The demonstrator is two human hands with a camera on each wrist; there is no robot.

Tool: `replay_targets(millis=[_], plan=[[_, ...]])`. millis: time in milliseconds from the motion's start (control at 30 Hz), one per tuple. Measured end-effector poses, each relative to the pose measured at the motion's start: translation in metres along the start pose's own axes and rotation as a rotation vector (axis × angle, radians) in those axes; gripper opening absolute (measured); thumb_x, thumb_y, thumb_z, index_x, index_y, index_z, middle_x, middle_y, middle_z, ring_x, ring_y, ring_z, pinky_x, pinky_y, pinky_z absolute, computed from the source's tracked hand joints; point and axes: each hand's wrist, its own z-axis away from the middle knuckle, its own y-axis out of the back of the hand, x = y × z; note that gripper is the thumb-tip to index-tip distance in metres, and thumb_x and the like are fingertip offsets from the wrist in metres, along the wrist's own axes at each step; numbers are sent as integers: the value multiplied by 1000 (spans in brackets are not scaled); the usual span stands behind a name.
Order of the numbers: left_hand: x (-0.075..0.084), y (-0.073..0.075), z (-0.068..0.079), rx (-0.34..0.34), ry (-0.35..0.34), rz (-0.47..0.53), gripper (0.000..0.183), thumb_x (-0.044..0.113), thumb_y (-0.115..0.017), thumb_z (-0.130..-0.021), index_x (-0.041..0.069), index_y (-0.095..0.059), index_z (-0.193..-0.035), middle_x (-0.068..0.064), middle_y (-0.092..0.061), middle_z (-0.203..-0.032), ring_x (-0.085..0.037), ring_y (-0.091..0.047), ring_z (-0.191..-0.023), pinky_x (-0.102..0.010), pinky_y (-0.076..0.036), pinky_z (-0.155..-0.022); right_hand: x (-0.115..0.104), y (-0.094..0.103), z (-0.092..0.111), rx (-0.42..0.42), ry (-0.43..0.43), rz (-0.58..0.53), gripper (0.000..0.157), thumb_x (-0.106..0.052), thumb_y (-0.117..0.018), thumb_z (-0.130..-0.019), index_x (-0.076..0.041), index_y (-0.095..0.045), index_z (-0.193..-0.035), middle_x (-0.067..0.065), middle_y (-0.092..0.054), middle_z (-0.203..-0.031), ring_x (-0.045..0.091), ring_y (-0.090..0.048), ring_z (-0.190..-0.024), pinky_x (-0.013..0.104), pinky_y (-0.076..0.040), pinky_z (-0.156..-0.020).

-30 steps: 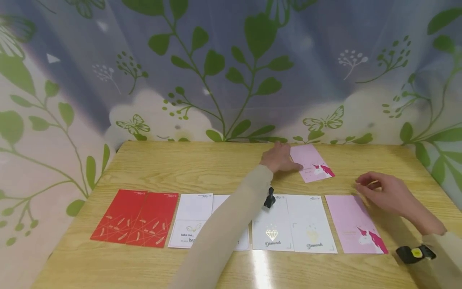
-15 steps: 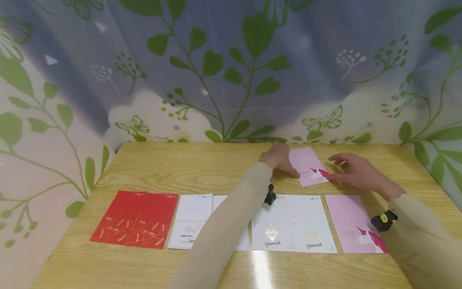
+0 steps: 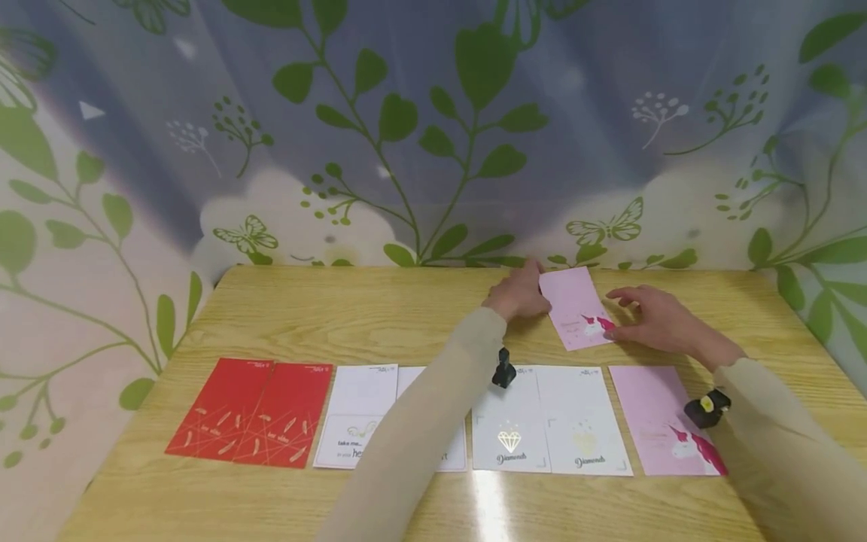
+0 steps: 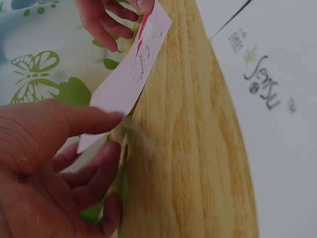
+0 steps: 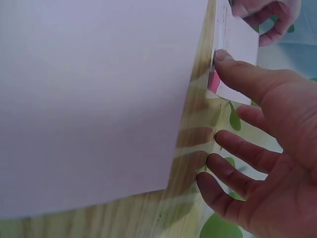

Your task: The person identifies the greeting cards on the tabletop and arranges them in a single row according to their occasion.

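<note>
A pink unicorn card (image 3: 569, 301) is held between both hands over the back right of the table, tilted up off the wood. At its left edge my left hand (image 3: 520, 292) pinches it, the thumb (image 4: 99, 119) over the card and the other fingers curled beside and behind it. My right hand (image 3: 653, 320) pinches the lower right corner by the unicorn print; in the right wrist view its thumb (image 5: 242, 74) lies on the card's face, with the remaining fingers spread. A second pink unicorn card (image 3: 650, 410) lies flat nearer me, below the right hand.
Left of the second pink card, a row continues on the wooden table (image 3: 366, 316): two white diamond cards (image 3: 585, 406), two white cards (image 3: 359, 391) partly under my left sleeve, and two red cards (image 3: 284, 410). A leaf-patterned curtain (image 3: 406, 188) hangs behind the table's back edge.
My right hand has moved left and inward to the upper pink card and now pinches its corner. That card has turned slightly and tilted up; the row of cards has stayed put.
</note>
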Motion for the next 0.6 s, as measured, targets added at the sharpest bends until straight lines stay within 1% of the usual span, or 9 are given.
replay_targets(millis=[67, 133, 200, 233, 300, 367, 467, 533, 600], plan=[[-2, 0, -1, 49, -36, 87, 49, 19, -70, -94, 17, -46, -137, -5, -67, -116, -19, -62, -96, -33, -50, -85, 0, 0, 0, -2, -9, -3, 77, -36, -83, -85, 4, -51, -141, 32, -62, -124, 42, -61, -105, 61, -50, -91], [-3, 0, -3, 84, -85, 171, 39, 16, -67, -97, 16, -50, -132, -4, -68, -106, -17, -61, -88, -28, -47, -77, -1, 1, 0, 0, -14, -11, 80, -36, -82, -86, 5, -47, -145, 33, -61, -125, 44, -62, -106, 62, -50, -92], [-4, 0, -3, 81, -141, 284, 33, 13, -65, -99, 15, -51, -129, -7, -68, -98, -19, -65, -81, -25, -47, -71, -2, 2, 1, 10, -26, -26, 80, -36, -80, -88, 4, -44, -147, 34, -61, -126, 45, -63, -108, 62, -51, -92], [-4, 0, -3, 73, -166, 345, 31, 11, -64, -100, 15, -52, -128, -8, -68, -95, -21, -67, -78, -25, -50, -70, -2, 3, 1, 19, -36, -37, 81, -36, -79, -89, 4, -42, -148, 34, -60, -126, 46, -63, -108, 62, -52, -92], [-3, 0, -4, 45, -210, 470, 31, 8, -64, -100, 15, -51, -127, -11, -67, -92, -25, -70, -74, -28, -57, -68, -4, 5, 1, 44, -54, -66, 78, -35, -77, -92, 3, -40, -150, 35, -59, -128, 48, -62, -111, 63, -52, -93], [-2, 1, -2, 21, -232, 569, 31, 6, -64, -100, 16, -51, -127, -12, -66, -91, -28, -72, -72, -37, -62, -68, -6, 8, 0, 81, -69, -95, 76, -34, -74, -94, 1, -38, -152, 34, -58, -130, 49, -62, -112, 64, -53, -93], [2, 2, 0, 14, -253, 652, 31, 6, -64, -100, 18, -53, -127, -9, -62, -96, -31, -73, -75, -45, -64, -72, -9, 14, 0, 150, -76, -132, 77, -33, -70, -97, -3, -31, -156, 33, -57, -131, 51, -61, -113, 65, -53, -92], [4, 4, 2, 8, -274, 701, 31, 7, -63, -101, 19, -53, -128, -9, -61, -99, -37, -74, -81, -50, -63, -75, -13, 18, 1, 206, -68, -158, 79, -32, -69, -98, -5, -26, -159, 34, -56, -132, 53, -61, -113, 66, -54, -90], [7, 5, 4, 0, -300, 772, 31, 6, -62, -101, 19, -53, -128, -10, -60, -100, -43, -73, -87, -55, -62, -78, -16, 23, 2, 260, -55, -183, 79, -30, -67, -99, -7, -23, -161, 35, -56, -133, 55, -61, -112, 67, -53, -90]])
